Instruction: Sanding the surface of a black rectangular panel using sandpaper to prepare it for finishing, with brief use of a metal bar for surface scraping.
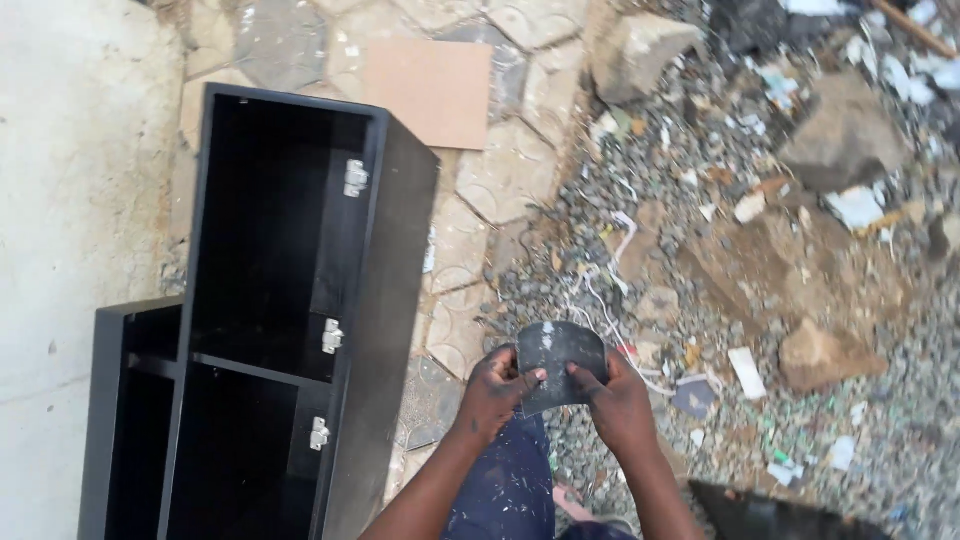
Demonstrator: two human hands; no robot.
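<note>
Fingers [527, 380] of my left hand [492, 392] pinch the left edge of a dark, curved sheet of sandpaper [560, 362], thumb on top and the other fingers curled under it. My right hand [617, 400] grips the sheet's right edge the same way, thumb pressed on its face. I see the sheet held in the air between both hands, bowed upward, its top edge rounded and a few pale scuffs on it.

Left of the sheet stands a black cabinet [385, 300], open side up, with three metal hinge plates [333, 336] along its inner wall and a shelf across it. Well above the sheet lies a flat piece of brown board [430, 90] on the paving. Right of the sheet spreads gravel with stones [820, 355] and scraps of litter.
</note>
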